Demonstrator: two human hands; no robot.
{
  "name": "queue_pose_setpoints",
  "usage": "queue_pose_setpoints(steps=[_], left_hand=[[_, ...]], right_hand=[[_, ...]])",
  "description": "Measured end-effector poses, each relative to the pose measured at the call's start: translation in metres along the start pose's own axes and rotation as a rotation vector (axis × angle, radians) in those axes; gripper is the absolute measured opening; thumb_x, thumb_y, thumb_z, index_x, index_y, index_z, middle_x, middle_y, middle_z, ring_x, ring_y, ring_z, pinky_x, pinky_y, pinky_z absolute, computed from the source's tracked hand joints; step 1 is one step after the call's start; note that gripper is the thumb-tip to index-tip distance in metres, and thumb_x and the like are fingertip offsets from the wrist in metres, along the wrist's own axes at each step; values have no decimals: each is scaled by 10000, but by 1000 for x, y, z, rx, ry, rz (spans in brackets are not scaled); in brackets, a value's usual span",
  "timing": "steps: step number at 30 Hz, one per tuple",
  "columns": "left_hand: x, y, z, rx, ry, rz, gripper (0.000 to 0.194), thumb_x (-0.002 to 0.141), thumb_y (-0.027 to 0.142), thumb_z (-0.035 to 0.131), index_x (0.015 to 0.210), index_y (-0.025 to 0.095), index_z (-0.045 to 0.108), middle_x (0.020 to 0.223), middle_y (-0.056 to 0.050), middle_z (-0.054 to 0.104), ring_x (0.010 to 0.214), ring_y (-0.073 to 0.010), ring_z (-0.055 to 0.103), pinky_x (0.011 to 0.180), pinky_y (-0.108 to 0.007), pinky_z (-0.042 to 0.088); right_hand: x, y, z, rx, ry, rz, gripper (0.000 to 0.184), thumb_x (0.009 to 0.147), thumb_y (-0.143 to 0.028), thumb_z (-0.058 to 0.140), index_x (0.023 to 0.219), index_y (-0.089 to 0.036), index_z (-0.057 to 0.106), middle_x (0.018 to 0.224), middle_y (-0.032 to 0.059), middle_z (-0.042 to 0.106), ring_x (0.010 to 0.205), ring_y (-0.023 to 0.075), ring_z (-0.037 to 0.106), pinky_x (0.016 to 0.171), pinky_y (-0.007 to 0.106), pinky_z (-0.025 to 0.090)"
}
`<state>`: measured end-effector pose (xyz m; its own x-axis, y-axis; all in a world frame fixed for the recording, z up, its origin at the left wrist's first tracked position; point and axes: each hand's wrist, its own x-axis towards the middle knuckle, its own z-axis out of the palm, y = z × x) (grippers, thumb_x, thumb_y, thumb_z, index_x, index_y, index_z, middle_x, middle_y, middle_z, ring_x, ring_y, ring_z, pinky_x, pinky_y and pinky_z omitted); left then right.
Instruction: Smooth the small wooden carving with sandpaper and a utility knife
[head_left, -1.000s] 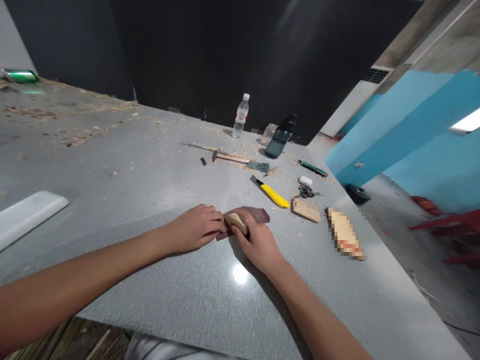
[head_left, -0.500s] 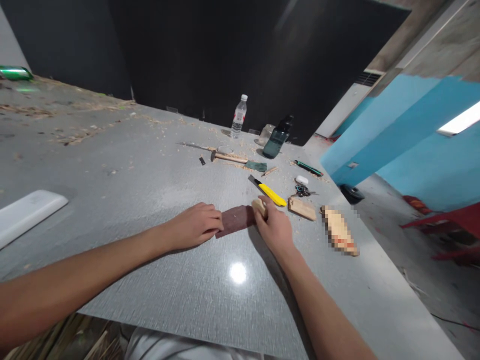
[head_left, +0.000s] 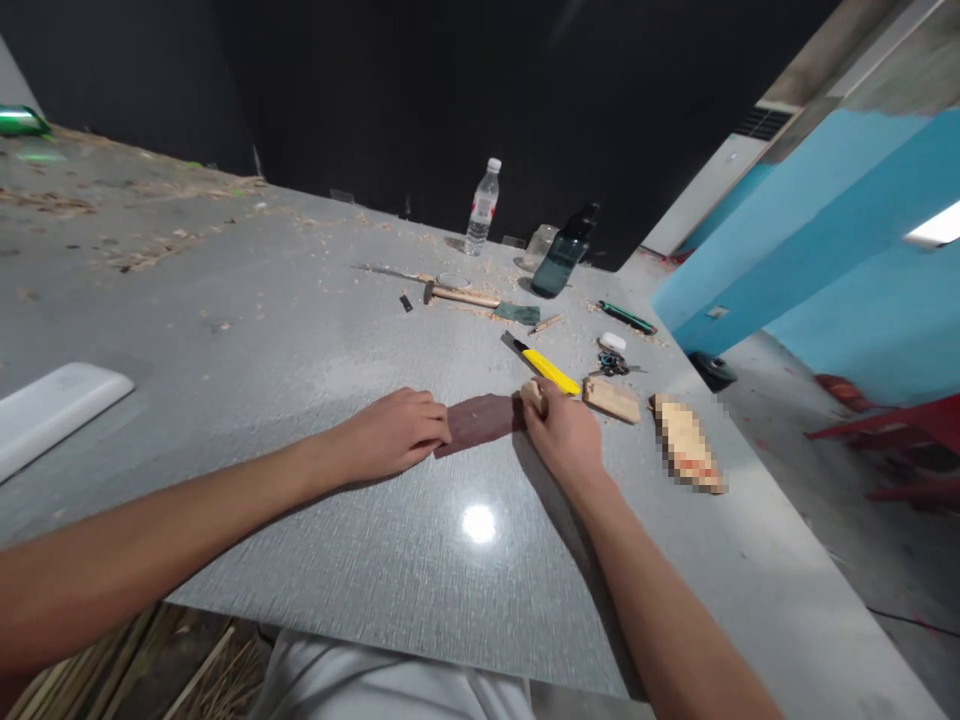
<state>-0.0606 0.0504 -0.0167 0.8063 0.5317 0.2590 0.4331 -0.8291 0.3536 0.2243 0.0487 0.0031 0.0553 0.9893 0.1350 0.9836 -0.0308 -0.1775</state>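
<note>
A reddish-brown strip of sandpaper [head_left: 480, 424] lies on the grey table. Its left end is under the curled fingers of my left hand [head_left: 401, 432], which grip it against the tabletop. At the strip's right end, my right hand [head_left: 566, 432] is closed around a small pale piece of wood [head_left: 532, 396], held down at the sandpaper. Fingers partly hide this piece, so its full shape does not show. Just beyond my right hand is a yellow utility knife [head_left: 552, 370] with its blade out. A flat wooden block [head_left: 611, 400] lies to the right of that hand.
Farther back lie a hammer [head_left: 465, 297], a pencil [head_left: 545, 324], keys [head_left: 613, 363] and a green-black pen-like tool [head_left: 627, 317]. A water bottle [head_left: 481, 210] and a dark bottle [head_left: 564, 255] stand near the black panel. A white object [head_left: 64, 410] is at left; wood shavings are scattered about.
My right hand and the wood piece have shifted slightly right along the sandpaper, away from my left hand. My left hand keeps its hold. The camera view has tilted a little.
</note>
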Motion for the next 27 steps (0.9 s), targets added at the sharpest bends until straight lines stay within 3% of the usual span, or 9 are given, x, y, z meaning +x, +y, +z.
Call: queue_pose_setpoints(steps=[4, 11, 14, 17, 20, 24, 27], left_hand=[[-1, 0, -1, -6, -1, 0, 180, 1061, 165, 575, 1088, 219, 744, 1117, -48, 757, 1046, -231, 644, 932, -387, 419], [0, 2, -4, -42, 1, -4, 181, 1078, 192, 563, 1065, 230, 740, 1071, -31, 752, 1031, -223, 642, 929, -383, 425], [0, 1, -3, -30, -6, -1, 174, 1064, 175, 577, 1067, 227, 743, 1076, -31, 754, 1034, -225, 639, 923, -386, 421], [0, 0, -2, 1, -11, 0, 175, 1053, 164, 585, 1079, 222, 748, 1084, -39, 757, 1024, -230, 637, 912, -391, 413], [-1, -1, 0, 1, -11, -4, 192, 1070, 174, 562, 1085, 222, 747, 1103, -39, 760, 1020, -228, 634, 910, -393, 411], [-1, -1, 0, -3, -6, 1, 179, 1065, 166, 566, 1082, 218, 737, 1103, -38, 756, 1026, -229, 636, 921, -391, 418], [0, 1, -2, -9, -17, -3, 163, 1058, 161, 582, 1067, 217, 734, 1085, -31, 750, 1027, -231, 634, 922, -391, 421]], right_hand=[[-11, -8, 1, 95, 14, -63, 507, 1051, -361, 542, 1532, -215, 609, 1071, 149, 831, 915, 327, 774, 756, 365, 496], [-38, -45, 10, 380, -138, -414, 448, 990, -259, 546, 1422, -255, 666, 1269, 91, 800, 1093, 276, 748, 892, 363, 546], [-29, -38, 9, 314, -148, -298, 408, 973, -273, 560, 1354, -251, 704, 1179, 93, 818, 1018, 287, 758, 837, 358, 532], [-10, -18, 4, 138, -68, -46, 417, 967, -318, 582, 1350, -221, 716, 1049, 135, 825, 908, 323, 760, 737, 359, 485], [3, 2, 0, 95, -14, 54, 454, 965, -303, 578, 1377, -157, 701, 1017, 180, 816, 909, 345, 760, 722, 360, 464], [-5, -3, 1, 151, -6, -3, 469, 1008, -349, 557, 1443, -207, 658, 1070, 132, 826, 955, 311, 766, 780, 351, 490], [-24, -25, 6, 294, -74, -207, 430, 994, -312, 562, 1404, -245, 672, 1168, 96, 822, 1010, 282, 763, 837, 347, 510]])
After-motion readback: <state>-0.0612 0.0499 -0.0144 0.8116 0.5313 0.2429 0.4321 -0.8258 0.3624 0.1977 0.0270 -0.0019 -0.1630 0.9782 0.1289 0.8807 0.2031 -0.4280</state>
